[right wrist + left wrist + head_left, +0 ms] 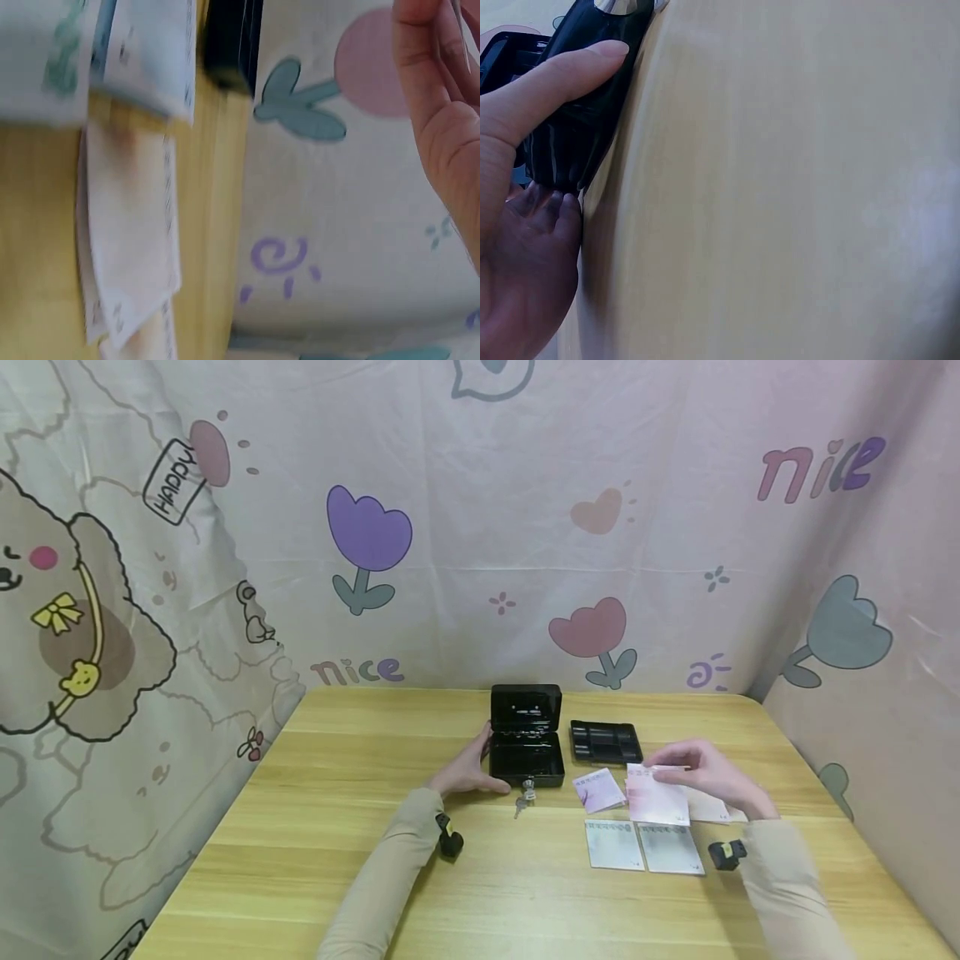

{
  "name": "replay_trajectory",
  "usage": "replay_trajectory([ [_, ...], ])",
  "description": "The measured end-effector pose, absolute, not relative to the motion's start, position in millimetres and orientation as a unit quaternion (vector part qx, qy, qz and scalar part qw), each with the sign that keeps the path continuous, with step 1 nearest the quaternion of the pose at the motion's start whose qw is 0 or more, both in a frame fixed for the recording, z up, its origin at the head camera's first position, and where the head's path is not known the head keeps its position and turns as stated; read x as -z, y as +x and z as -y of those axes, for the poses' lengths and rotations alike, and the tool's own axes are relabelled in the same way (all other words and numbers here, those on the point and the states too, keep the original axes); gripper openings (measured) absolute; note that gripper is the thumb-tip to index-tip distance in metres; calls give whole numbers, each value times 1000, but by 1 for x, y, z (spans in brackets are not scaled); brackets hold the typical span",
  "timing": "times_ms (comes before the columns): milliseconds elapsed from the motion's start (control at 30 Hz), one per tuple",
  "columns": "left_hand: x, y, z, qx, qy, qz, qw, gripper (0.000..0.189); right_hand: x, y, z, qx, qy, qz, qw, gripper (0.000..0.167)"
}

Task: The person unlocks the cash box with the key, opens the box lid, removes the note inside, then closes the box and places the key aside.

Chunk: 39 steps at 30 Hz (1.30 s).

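Observation:
A black metal cash box (527,772) stands with its lid up, a small bunch of keys (521,807) at its front lock. My left hand (468,768) grips the box's left side; in the left wrist view the thumb (570,71) lies along the black box wall (592,131) and the fingers reach behind it. My right hand (708,772) pinches a pink sheet of note paper (657,802) at its top edge. In the right wrist view only a thin edge of the sheet (460,34) shows between the fingers.
A black compartment tray (606,743) lies right of the box. Around the right hand lie a purple note sheet (597,791), two pale sheets (613,845) side by side nearer me, and a cream stack (708,808) under the wrist. A patterned cloth (465,527) hangs behind the table.

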<state>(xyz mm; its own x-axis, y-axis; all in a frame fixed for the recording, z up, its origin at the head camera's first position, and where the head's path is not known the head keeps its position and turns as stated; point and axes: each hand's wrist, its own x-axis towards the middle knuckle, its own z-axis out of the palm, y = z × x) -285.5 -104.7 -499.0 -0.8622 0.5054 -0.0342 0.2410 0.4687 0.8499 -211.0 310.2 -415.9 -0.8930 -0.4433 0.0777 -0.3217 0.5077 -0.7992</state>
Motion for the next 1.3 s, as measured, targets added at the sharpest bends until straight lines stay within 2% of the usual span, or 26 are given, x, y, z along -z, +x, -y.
replay_trajectory([
  [367,499,-286,105,-465,218,-846,140,131,431,-204,-357,480,-243,-838,87,25],
  [600,496,-284,104,-461,218,-849,138,129,433,-200,-378,454,-216,-857,115,26],
  [867,497,-284,104,-462,219,-848,139,129,441,-195,-395,453,-195,-857,147,27],
  [1300,498,-284,105,-457,213,-852,139,130,453,-188,-412,452,-204,-854,160,24],
])
